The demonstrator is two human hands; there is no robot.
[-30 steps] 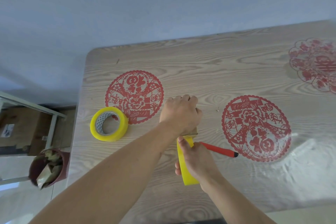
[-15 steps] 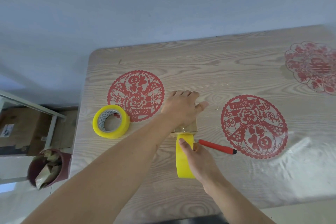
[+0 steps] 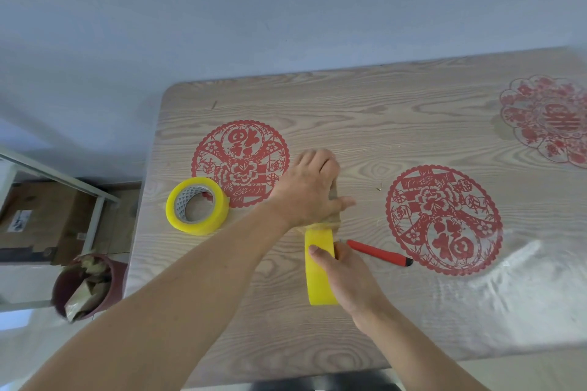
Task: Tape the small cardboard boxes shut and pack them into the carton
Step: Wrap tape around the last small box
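The left hand [image 3: 309, 190] was a closed fist on the small box [image 3: 333, 216] one second ago; now it lies flatter, thumb stretched toward the right. The right hand [image 3: 344, 276] has pulled the yellow tape roll [image 3: 319, 270] slightly lower in the frame.

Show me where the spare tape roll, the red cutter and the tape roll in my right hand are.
spare tape roll [image 3: 219, 208], head view, on its yellow outer band.
red cutter [image 3: 378, 253], head view, middle of its red handle.
held tape roll [image 3: 319, 276], head view, on its yellow outer face.
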